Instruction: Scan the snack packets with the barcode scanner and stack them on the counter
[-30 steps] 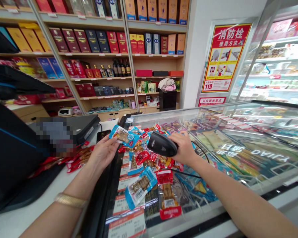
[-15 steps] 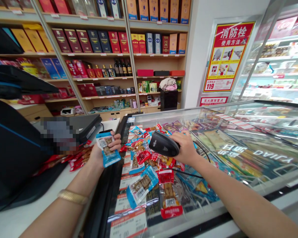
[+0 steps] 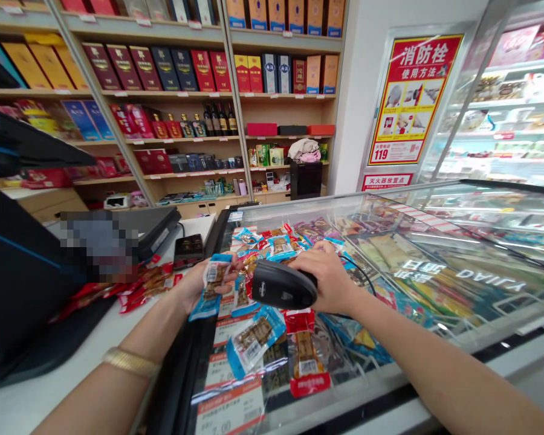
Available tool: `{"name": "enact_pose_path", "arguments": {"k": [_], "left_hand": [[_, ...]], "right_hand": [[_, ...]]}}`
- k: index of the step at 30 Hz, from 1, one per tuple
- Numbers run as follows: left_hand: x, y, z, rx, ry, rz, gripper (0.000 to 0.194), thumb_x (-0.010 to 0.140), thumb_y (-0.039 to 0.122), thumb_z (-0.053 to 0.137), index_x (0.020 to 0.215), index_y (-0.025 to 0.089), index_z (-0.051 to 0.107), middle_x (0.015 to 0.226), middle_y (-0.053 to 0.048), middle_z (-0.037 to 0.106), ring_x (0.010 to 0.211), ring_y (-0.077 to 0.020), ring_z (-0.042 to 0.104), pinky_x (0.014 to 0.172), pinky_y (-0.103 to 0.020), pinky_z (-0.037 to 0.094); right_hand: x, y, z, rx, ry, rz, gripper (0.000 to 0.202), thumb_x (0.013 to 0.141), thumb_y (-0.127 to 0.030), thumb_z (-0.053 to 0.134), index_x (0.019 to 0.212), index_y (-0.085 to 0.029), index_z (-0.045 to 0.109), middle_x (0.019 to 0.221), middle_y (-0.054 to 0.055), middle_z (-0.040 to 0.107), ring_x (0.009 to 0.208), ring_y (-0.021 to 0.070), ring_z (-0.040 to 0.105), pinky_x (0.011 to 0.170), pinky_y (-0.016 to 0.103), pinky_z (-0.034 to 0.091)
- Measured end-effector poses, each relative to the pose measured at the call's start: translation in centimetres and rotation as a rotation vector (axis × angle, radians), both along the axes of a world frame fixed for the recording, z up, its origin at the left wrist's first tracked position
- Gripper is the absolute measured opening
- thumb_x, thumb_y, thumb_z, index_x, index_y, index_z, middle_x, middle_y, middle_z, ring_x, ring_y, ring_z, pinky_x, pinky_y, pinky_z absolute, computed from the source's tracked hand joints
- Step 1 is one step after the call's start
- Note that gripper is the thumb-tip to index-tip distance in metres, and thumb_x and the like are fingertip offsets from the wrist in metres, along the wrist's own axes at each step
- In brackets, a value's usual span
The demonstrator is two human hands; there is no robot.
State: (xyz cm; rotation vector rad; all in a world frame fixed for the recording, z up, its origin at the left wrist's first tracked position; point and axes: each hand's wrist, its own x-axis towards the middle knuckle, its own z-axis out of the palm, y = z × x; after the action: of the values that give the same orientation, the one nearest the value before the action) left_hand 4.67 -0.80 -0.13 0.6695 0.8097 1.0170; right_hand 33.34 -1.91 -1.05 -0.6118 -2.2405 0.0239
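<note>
My left hand (image 3: 204, 281) is closed on a blue-and-clear snack packet (image 3: 213, 281), held tilted over the freezer's left edge. In my right hand (image 3: 329, 275) is a black barcode scanner (image 3: 283, 285), its head pointing left toward that packet, with a short gap between them. Its cord (image 3: 365, 275) loops behind my right wrist. Beneath the scanner, a blue-ended packet (image 3: 256, 341) and a red-ended packet (image 3: 307, 356) lie on the glass freezer top (image 3: 294, 411). Several more red and blue packets (image 3: 276, 238) are heaped behind the scanner, partly hidden by it.
On the white counter (image 3: 72, 362) at left lie red snack packets (image 3: 149, 287), a dark phone-like object (image 3: 189, 249) and a black checkout machine (image 3: 22, 272). Shelves of boxed bottles (image 3: 163, 66) line the back wall. Frozen goods show through the freezer glass.
My left hand has moved right with its packet, turning it toward the scanner. My right hand has brought the scanner slightly left and down. The dark phone-like object on the counter is now uncovered.
</note>
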Motion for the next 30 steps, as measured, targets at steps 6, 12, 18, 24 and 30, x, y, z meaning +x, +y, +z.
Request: {"name": "enact_pose_path", "arguments": {"k": [6,12,18,24,30], "left_hand": [[0.2,0.0,0.2,0.043,0.050,-0.003,0.016,0.069,0.000,0.062,0.072,0.015,0.058,0.070,-0.002,0.054,0.047,-0.0082,0.045,0.031,-0.013,0.032],[0.6,-0.2,0.2,0.133,0.170,0.057,0.012,0.069,0.006,0.070,0.071,0.015,0.062,0.065,-0.001,0.053,0.045,-0.0079,0.043,0.034,-0.014,0.030],[-4.5,0.5,1.1,0.468,0.879,0.643,0.012,0.078,0.017,0.071,0.066,0.018,0.068,0.053,0.002,0.053,0.046,-0.0118,0.045,0.044,-0.022,0.030],[-13.7,0.0,1.8,0.500,0.861,0.870,0.029,0.077,0.008,0.068,0.056,0.021,0.054,0.036,0.006,0.021,0.034,-0.0109,0.033,0.044,-0.025,0.031],[-12.8,0.0,1.2,0.612,0.844,0.969,0.018,0.073,0.015,0.074,0.069,0.026,0.059,0.052,0.001,0.045,0.068,-0.0237,0.063,0.060,-0.031,0.048]], "right_hand": [[0.0,0.0,0.0,-0.012,-0.022,-0.021,0.024,0.074,-0.034,0.062,0.094,-0.022,0.067,0.084,0.004,0.074,0.077,0.0207,0.062,0.084,0.038,0.028],[0.2,0.3,-0.2,-0.013,-0.023,-0.043,0.025,0.077,-0.039,0.064,0.096,-0.023,0.067,0.087,0.004,0.074,0.078,0.0204,0.062,0.083,0.037,0.028],[0.6,1.4,-0.9,0.042,0.016,-0.129,0.025,0.076,-0.043,0.067,0.091,-0.023,0.068,0.081,0.003,0.073,0.075,0.0198,0.062,0.078,0.036,0.026],[1.0,2.3,-1.6,0.088,0.034,-0.182,0.025,0.075,-0.038,0.066,0.092,-0.021,0.069,0.082,0.004,0.073,0.077,0.0206,0.062,0.079,0.037,0.026],[1.4,3.1,-2.0,0.076,0.039,-0.260,0.024,0.074,-0.036,0.068,0.094,-0.022,0.070,0.082,0.003,0.073,0.078,0.0206,0.061,0.080,0.036,0.027]]}}
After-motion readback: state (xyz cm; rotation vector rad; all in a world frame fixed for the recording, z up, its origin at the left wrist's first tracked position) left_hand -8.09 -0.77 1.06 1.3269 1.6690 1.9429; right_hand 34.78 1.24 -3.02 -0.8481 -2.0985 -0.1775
